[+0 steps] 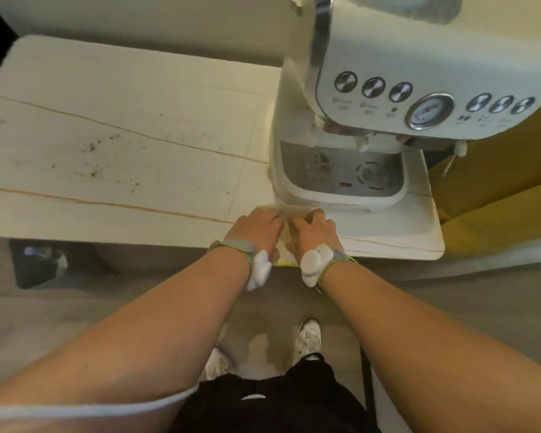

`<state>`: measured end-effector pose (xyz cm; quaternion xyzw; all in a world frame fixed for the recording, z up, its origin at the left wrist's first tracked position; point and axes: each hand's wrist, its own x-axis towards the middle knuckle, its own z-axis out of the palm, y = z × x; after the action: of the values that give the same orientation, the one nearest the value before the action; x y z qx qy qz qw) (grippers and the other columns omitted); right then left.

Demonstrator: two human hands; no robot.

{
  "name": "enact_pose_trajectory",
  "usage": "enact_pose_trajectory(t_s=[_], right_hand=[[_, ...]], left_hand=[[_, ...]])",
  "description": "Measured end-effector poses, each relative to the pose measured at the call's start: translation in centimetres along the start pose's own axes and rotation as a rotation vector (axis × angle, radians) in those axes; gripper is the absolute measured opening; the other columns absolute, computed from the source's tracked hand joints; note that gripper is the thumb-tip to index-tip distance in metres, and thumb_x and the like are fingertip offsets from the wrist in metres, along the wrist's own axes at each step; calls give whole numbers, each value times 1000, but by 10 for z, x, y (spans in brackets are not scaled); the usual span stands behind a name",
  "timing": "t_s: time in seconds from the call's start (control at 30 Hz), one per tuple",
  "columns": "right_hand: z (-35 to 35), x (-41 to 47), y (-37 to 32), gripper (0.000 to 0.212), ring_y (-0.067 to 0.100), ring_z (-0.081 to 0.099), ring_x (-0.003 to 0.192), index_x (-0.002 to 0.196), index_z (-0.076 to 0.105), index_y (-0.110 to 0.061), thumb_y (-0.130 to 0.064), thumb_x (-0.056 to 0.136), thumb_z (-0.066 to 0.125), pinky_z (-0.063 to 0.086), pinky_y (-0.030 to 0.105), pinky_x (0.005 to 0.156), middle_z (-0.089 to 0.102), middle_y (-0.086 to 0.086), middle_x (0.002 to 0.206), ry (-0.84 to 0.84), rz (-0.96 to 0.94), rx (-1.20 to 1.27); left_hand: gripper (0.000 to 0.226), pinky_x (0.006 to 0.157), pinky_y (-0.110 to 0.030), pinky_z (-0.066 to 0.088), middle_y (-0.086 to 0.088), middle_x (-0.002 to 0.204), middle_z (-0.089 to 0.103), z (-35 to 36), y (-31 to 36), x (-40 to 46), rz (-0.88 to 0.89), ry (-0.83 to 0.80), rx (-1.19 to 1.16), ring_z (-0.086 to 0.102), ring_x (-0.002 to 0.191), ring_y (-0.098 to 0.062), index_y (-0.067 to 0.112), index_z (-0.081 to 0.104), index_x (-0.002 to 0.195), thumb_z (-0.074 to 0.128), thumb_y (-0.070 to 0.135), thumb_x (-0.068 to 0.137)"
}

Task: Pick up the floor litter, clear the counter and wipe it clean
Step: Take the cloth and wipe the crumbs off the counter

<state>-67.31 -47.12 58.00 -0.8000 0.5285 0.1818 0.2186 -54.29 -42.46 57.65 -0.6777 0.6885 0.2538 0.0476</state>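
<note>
A pale cloth with a yellow edge [284, 245] lies on the front edge of the white counter [144, 98], just before the coffee machine. My left hand [256, 228] and my right hand [313, 232] rest side by side on the cloth, fingers curled onto it; the hands hide most of it. Dark crumbs [100, 151] are scattered over the left half of the counter.
A cream espresso machine [403, 98] with a drip tray [341, 179] stands at the counter's right end. A dark bin with litter [38, 264] sits on the floor under the counter's left side. Yellow seating [494, 195] is to the right. My shoes [308, 339] are on the grey floor.
</note>
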Motion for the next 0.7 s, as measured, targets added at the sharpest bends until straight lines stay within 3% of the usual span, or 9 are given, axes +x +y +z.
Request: enact_pose_trajectory(t_s=[0.13,0.23,0.37,0.47,0.57,0.7], right_hand=[[9,2,-47,38,36,36,113,127,45,-25,-29,90,52,41,42,93,29,15,131,-22,-98,-14],[11,3,-84,41,38,34,119,130,45,-27,-32,90,53,40,43,97,27,15,134,-66,-161,-5],[15,-2,-106,45,37,23,135,139,39,-33,-30,94,45,33,45,108,13,11,152,-69,-145,58],[30,-4,-110,55,30,-2,148,151,15,-25,-27,100,34,14,45,119,-13,7,161,-83,-128,-4],[44,4,-110,64,27,-19,147,152,-7,-19,-25,101,31,2,44,120,-25,9,158,-165,-125,-93],[44,24,-105,71,29,-24,145,151,-14,-23,-32,99,34,3,46,121,-32,10,155,-183,-131,-132]], left_hand=[[56,90,-38,43,-7,135,43,-1,-42,-27,-61,-15,-18,45,120,-32,11,52,125,65,32,75],[52,81,-33,38,-7,136,43,-4,-73,-48,-112,-24,-11,46,118,-32,12,52,123,64,28,75],[54,94,-39,40,-5,142,42,-8,-84,-58,-168,-27,-29,43,127,-29,16,47,132,59,30,81],[62,112,-44,29,-7,160,16,-1,-75,-58,-155,-96,-19,18,147,-27,14,22,150,44,27,94],[65,121,-49,8,0,161,-18,13,-79,-56,-163,-219,-4,-13,150,-19,17,-9,153,28,28,100],[68,119,-54,2,3,159,-24,13,-90,-42,-166,-215,81,-18,148,-15,18,-15,152,26,32,99]])
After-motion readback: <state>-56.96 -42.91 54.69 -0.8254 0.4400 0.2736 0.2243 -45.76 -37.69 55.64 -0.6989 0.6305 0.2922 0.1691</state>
